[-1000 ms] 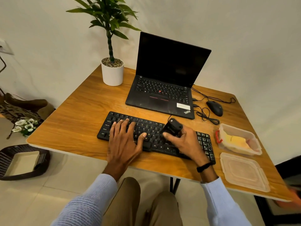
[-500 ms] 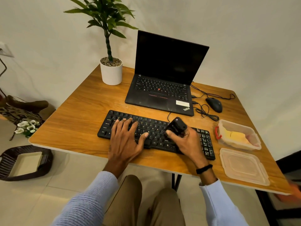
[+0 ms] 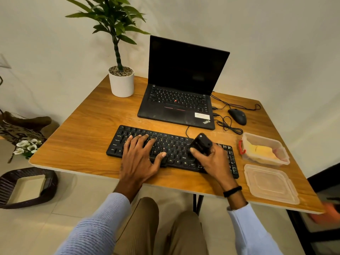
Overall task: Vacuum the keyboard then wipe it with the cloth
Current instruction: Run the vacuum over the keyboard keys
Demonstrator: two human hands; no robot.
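**Vacuum pass on keyboard, right-of-centre keys**

Keyboard (image 3: 171, 150) lies flat on the table (image 3: 82, 129), just in front of the laptop (image 3: 176, 107). Left hand (image 3: 139, 159) is spread palm-down over the keyboard's left half, fingers apart, likely pinning it against sliding. Right hand (image 3: 215, 161) is clamped round the small black vacuum (image 3: 200, 144), tilted so its lower end meets the keys right of the keyboard's centre. Yellow cloth (image 3: 261, 151) sits in an open tub (image 3: 281, 159) right of the keyboard, untouched; wiping not yet begun.
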